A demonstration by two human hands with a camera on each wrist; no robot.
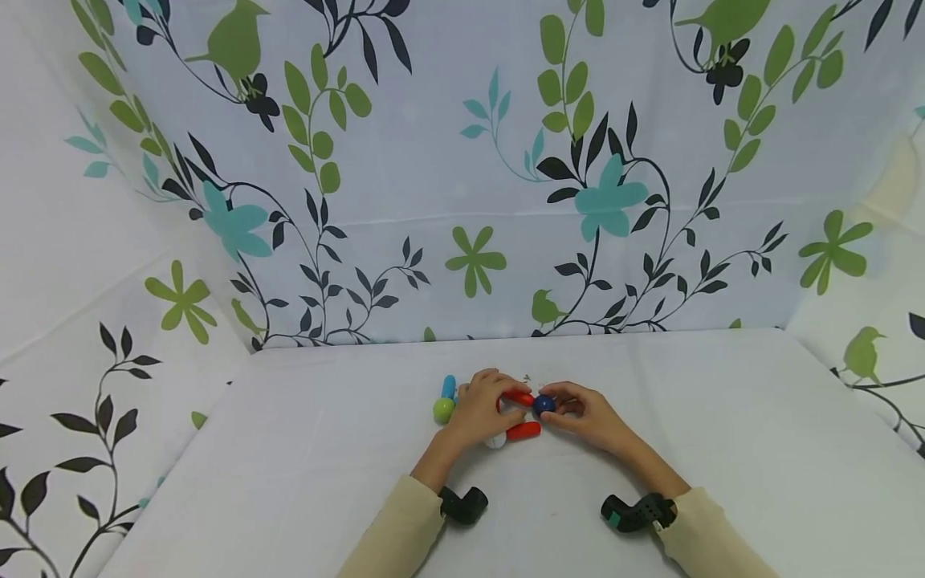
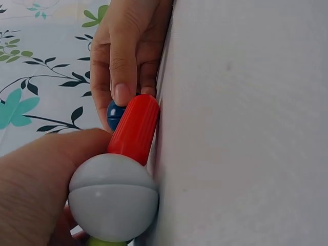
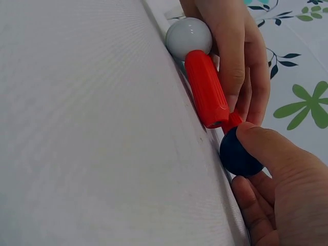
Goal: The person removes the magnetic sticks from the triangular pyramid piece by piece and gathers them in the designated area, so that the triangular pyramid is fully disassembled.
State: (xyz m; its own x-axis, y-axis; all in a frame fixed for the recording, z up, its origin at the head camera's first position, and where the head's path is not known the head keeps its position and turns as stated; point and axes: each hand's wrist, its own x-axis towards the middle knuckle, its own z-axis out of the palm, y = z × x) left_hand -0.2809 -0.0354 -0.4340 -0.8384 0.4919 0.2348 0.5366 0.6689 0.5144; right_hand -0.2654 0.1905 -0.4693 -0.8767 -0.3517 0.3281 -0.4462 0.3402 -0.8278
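Note:
My left hand [image 1: 491, 405] curls over a red rod [image 1: 517, 396], its thumb [image 2: 46, 184] lying against a white ball [image 1: 495, 441]. A second red rod [image 1: 523, 431] lies on the table and runs from that white ball [image 2: 113, 198] toward a blue ball [image 1: 543, 404]. My right hand [image 1: 574, 409] pinches the blue ball [image 3: 240, 152] between thumb and fingers at the rods' right ends. In the right wrist view the lower red rod [image 3: 206, 88] rests on the table, with a bit of the upper rod [image 3: 233, 121] behind it. Both hands rest on the white table [image 1: 650, 449].
A green ball [image 1: 443, 410] joined to a light blue rod [image 1: 449, 387] lies just left of my left hand. Floral cloth walls [image 1: 462, 201] close in the table at the back and both sides. A black wrist camera [image 1: 464, 506] sits on each forearm.

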